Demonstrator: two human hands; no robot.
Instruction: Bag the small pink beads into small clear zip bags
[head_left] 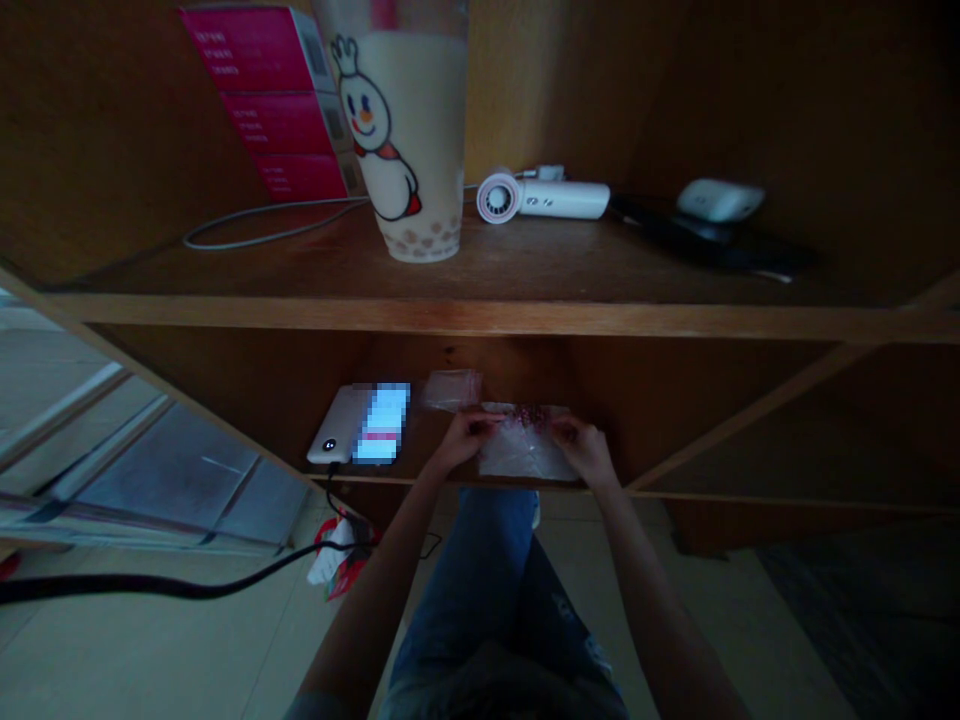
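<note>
I have my left grip (466,436) at the upper left of a plastic sheet (525,456) and my right grip (589,450) at its right side. The fingers of each look drawn in, but I cannot tell from here whether they are clamped on the sheet or only touching it. The sheet lies on the lower shelf (427,437), between the two grips, with a small pinkish cluster (529,416) along its far edge. I judge the sheet to be very light, limp and a little slippery, likely to crumple if pushed, so I favour pinching its corners with fingertips and keeping it lightly taut. The cluster looks light, loose and perhaps fragile; I would take it gently by one end. Clear packets (450,388) lie just beyond my left grip.
</note>
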